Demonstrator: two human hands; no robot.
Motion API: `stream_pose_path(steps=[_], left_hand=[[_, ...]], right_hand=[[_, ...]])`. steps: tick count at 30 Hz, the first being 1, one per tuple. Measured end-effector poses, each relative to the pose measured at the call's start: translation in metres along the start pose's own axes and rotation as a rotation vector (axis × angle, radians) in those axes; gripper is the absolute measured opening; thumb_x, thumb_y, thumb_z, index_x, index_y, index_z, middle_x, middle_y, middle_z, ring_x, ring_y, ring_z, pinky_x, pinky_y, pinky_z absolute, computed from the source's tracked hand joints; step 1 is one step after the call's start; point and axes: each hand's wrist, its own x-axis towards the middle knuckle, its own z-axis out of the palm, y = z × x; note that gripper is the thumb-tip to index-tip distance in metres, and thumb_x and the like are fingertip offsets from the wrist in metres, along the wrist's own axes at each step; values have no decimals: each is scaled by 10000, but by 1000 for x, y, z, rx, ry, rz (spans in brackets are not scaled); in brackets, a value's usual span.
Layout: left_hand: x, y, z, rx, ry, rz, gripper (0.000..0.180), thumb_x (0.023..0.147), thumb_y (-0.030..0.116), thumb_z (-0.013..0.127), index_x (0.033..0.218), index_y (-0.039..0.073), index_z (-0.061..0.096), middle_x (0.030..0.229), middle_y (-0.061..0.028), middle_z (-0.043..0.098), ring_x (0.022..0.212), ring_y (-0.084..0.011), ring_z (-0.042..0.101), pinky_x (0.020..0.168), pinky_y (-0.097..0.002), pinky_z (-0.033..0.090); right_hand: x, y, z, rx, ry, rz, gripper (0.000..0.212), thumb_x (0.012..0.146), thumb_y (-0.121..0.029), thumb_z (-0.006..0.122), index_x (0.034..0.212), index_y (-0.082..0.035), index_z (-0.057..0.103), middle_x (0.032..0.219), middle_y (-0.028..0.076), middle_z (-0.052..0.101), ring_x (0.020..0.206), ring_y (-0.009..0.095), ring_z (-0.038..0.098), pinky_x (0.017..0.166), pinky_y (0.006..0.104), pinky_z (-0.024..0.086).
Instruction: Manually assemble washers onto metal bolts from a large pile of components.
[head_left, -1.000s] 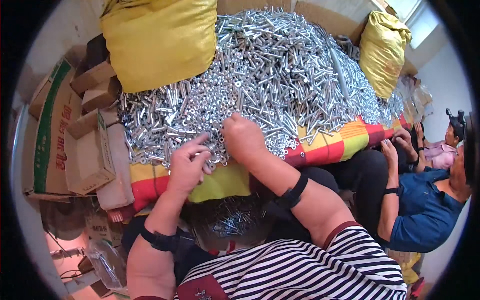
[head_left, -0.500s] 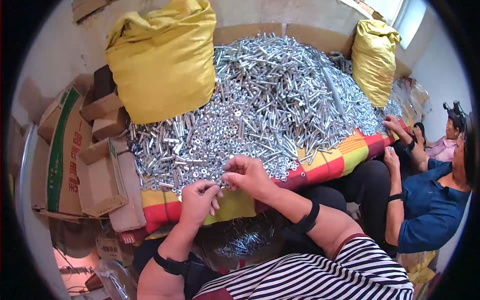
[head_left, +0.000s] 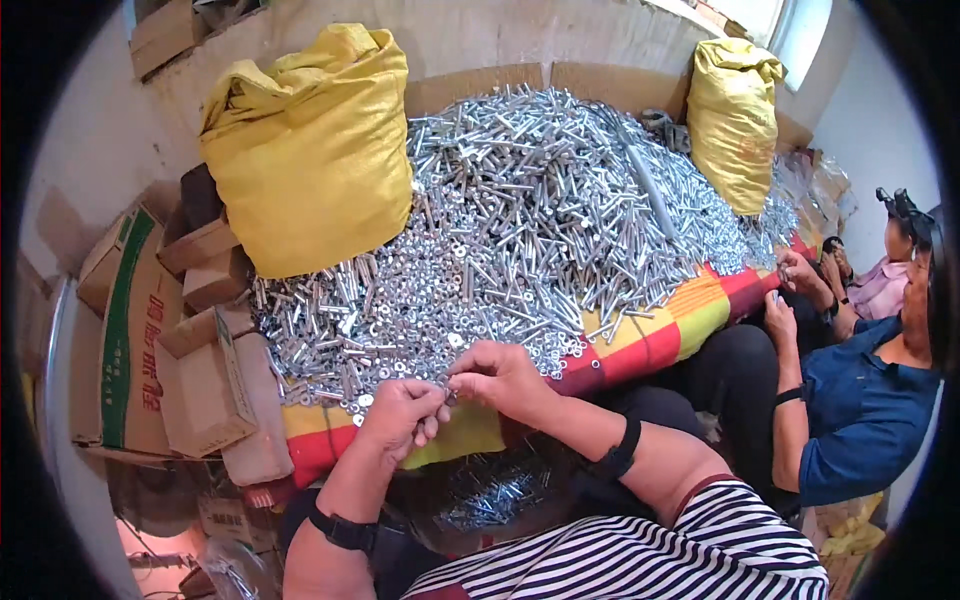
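Note:
My left hand (head_left: 405, 414) and my right hand (head_left: 505, 380) meet at the front edge of a heap of metal fasteners, both closed in a pinch. Between their fingertips is a small metal piece (head_left: 448, 388), too small to tell its kind. Just beyond my hands lie loose nuts and washers (head_left: 430, 300). Farther back, the heap rises into many silvery bolts or rods (head_left: 540, 160). A red and yellow checked cloth (head_left: 620, 345) lies under its front edge. Below my forearms, more bolts (head_left: 490, 495) lie in a dark container.
Yellow sacks stand at the back left (head_left: 310, 165) and back right (head_left: 735, 120). An open cardboard box (head_left: 212, 385) and a larger green-striped carton (head_left: 130, 340) are at the left. On the right sits a co-worker in a blue shirt (head_left: 860, 410), with another person behind.
My two hands have come together, their fingertips now meeting at the small metal piece. The view has shifted slightly. The co-worker's hands have moved a little.

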Motion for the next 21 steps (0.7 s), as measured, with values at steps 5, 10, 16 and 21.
stream_pose_path(steps=[5, 10, 16, 21], left_hand=[[1, 6, 5, 133, 91, 121, 146, 871, 68, 606, 844, -65, 660, 662, -90, 637, 432, -102, 555, 336, -210, 411], [-11, 14, 11, 262, 241, 241, 119, 857, 42, 609, 842, -67, 652, 667, -96, 630, 441, -114, 568, 340, -229, 432], [-16, 8, 1, 248, 256, 329, 126, 862, 55, 609, 847, -61, 655, 676, -85, 633, 441, -111, 565, 346, -224, 433], [-24, 18, -20, 18, 38, 23, 187, 890, 118, 589, 869, -50, 668, 654, -48, 616, 423, -70, 520, 342, -188, 379]], right_hand=[[9, 15, 3, -8, -3, 3, 106, 830, -54, 675, 917, 5, 675, 752, 24, 623, 645, 76, 596, 567, 212, 467], [11, 2, 10, 94, 18, -27, 112, 819, -24, 667, 916, 30, 677, 756, 47, 602, 632, 84, 600, 538, 225, 468], [12, 5, 19, 120, 26, -146, 131, 792, -1, 678, 920, -13, 702, 826, 55, 629, 701, 105, 610, 594, 244, 483], [13, -4, 24, -30, -8, -428, 198, 759, 61, 673, 936, -23, 702, 882, 82, 653, 813, 172, 627, 708, 270, 500]])
